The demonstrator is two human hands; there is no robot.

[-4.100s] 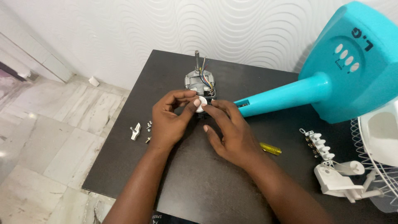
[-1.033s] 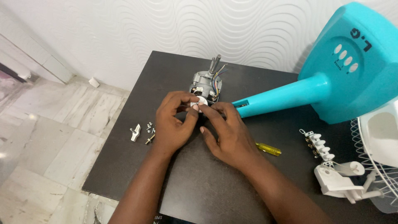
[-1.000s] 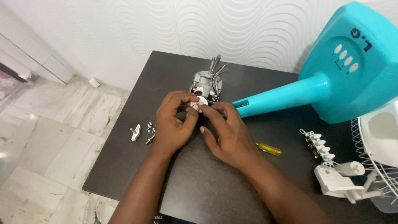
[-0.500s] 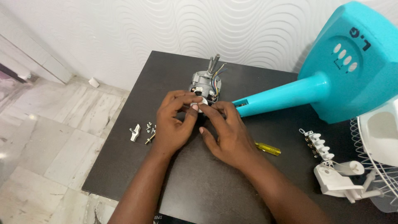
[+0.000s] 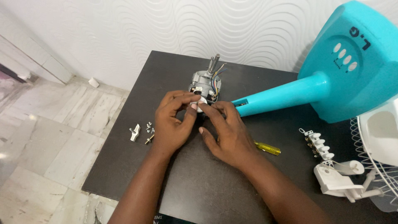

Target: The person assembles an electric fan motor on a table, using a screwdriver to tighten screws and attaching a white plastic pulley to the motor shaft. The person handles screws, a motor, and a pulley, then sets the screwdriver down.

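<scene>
Since tilted grey motor (image 5: 204, 85), colored wires

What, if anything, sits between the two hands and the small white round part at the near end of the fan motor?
Nothing visible does. The left hand and right hand both have fingertips on the white round part, pinched against the near end of the fan motor. The screws and screwdriver lie off to the sides.

Small white round part (image 5: 200, 103) mostly covered by fingertips of left hand (image 5: 172, 126) and right hand (image 5: 228, 135); grip on it not clear. Lower end of grey motor (image 5: 205, 85) hidden behind both hands. At 3 o'clock, turquoise fan base (image 5: 352, 62) and white wire guard (image 5: 379, 166) cut by right edge. Screws (image 5: 149, 128) at 9 o'clock too small to count. Yellow screwdriver (image 5: 267, 148) partly under right hand.
</scene>
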